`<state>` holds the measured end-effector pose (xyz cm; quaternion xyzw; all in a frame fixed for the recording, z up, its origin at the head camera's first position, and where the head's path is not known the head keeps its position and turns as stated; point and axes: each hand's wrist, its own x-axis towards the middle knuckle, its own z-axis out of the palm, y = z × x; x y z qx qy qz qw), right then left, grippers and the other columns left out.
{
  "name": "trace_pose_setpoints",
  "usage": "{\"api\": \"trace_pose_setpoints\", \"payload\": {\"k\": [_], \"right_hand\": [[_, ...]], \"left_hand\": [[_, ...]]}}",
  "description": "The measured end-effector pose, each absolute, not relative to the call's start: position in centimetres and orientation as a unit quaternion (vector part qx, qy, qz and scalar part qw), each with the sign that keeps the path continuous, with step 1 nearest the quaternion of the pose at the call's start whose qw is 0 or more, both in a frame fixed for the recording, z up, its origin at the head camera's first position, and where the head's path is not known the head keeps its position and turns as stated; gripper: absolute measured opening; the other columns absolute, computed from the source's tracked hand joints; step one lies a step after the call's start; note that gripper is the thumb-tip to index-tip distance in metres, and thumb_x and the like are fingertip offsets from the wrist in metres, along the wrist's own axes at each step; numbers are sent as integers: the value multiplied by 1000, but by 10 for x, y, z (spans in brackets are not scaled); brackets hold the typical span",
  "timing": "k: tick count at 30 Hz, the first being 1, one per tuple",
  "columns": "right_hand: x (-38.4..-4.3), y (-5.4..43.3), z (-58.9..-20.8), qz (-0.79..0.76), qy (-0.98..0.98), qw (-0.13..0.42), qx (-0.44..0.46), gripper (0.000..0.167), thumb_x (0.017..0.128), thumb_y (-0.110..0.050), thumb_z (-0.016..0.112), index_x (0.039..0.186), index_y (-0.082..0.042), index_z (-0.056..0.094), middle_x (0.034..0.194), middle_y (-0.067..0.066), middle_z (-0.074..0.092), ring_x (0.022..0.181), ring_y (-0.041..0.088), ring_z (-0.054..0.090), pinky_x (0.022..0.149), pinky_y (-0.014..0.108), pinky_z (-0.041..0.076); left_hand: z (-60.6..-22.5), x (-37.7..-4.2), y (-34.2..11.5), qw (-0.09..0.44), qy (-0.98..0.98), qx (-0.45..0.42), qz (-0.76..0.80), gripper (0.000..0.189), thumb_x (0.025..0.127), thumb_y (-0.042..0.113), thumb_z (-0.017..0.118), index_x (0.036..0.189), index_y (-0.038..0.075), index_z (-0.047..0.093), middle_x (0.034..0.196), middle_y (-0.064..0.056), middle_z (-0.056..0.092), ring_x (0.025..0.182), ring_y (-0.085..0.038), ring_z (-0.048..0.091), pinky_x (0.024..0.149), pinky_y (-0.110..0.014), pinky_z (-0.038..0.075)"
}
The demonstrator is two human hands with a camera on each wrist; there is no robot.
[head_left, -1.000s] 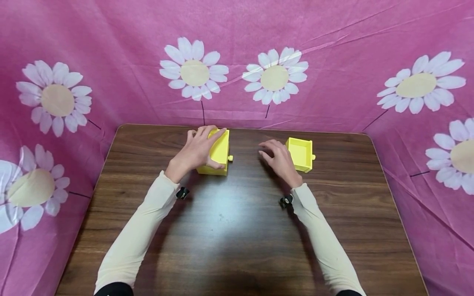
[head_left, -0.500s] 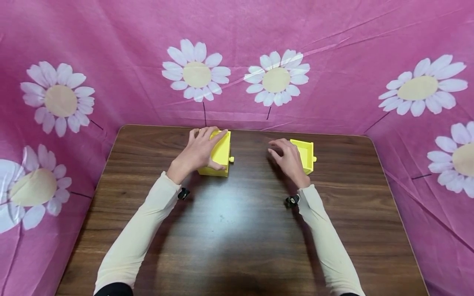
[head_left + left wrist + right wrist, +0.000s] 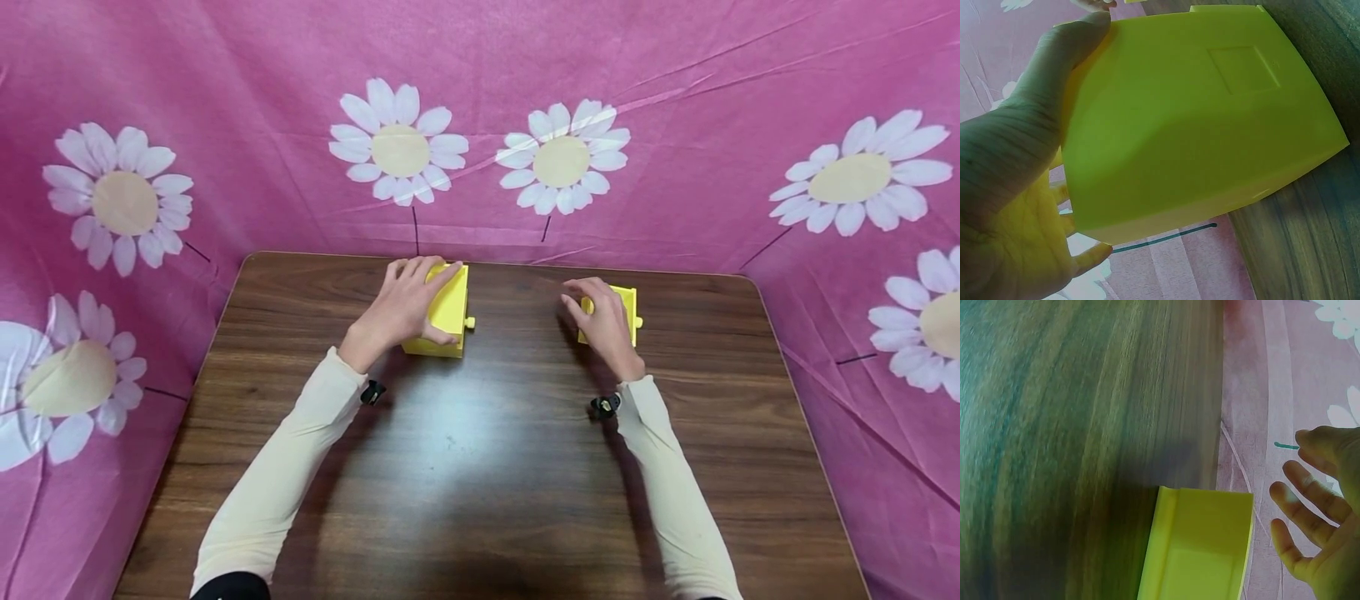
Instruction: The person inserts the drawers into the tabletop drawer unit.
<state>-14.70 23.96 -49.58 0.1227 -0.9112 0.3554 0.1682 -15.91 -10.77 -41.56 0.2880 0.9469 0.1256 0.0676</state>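
The yellow box (image 3: 448,312) sits on the table (image 3: 457,467) near its far edge, with a small knob (image 3: 470,322) on its right side. The left hand (image 3: 397,304) comes over the box from its left and grasps it, the thumb along the near part and the other fingers spread toward the far part. In the left wrist view one broad face of the box shows, marked by a shallow square outline.

To the right of the box, well apart from it, stands the yellow tray (image 3: 628,310), open at the top, its peg (image 3: 640,322) pointing away from the box. The right hand (image 3: 604,321) is at the tray's side toward the box, fingers loosely bent and gripping nothing. From above, this hand hides part of the tray, so contact is hard to judge there, though the right wrist view shows a gap between the fingers and the tray.

Nearer the person than the box, pale sleeves (image 3: 292,458) cover both arms, with a black device (image 3: 372,392) at each wrist. Behind the box and to both sides of it hangs a pink cloth (image 3: 262,92) printed with white flowers (image 3: 401,151)
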Motion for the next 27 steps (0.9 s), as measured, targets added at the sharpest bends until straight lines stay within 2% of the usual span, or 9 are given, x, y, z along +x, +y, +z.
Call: {"api": "trace_pose_setpoints", "payload": {"k": [7, 14, 22, 27], "right_hand": [[-147, 244, -496, 350, -916, 160, 116, 23, 97, -10, 75, 117, 0, 75, 116, 17, 73, 103, 35, 67, 90, 51, 53], [-147, 252, -495, 348, -918, 159, 104, 22, 98, -11, 73, 117, 0, 75, 113, 18, 72, 102, 40, 67, 87, 51, 51], [-147, 264, -492, 356, -919, 152, 73, 22, 100, -13, 70, 118, -2, 75, 115, 18, 72, 105, 41, 67, 92, 56, 46], [-146, 271, -492, 368, -913, 163, 74, 21, 100, -11, 68, 117, -1, 75, 115, 19, 73, 104, 41, 68, 91, 55, 50]], "left_hand": [[-416, -159, -107, 71, 946, 288, 130, 120, 70, 57, 93, 165, 15, 33, 159, -18, 39, 146, -39, 35, 119, -60, 23], [-417, -157, -108, 71, 946, 286, 132, 119, 70, 57, 92, 165, 15, 33, 158, -18, 38, 145, -40, 35, 118, -61, 24], [-418, -158, -110, 64, 944, 292, 139, 119, 70, 58, 92, 164, 15, 34, 157, -18, 39, 145, -40, 35, 118, -61, 24], [-417, -159, -109, 62, 944, 293, 137, 120, 69, 58, 93, 165, 15, 33, 157, -18, 39, 146, -39, 35, 118, -60, 24]]}}
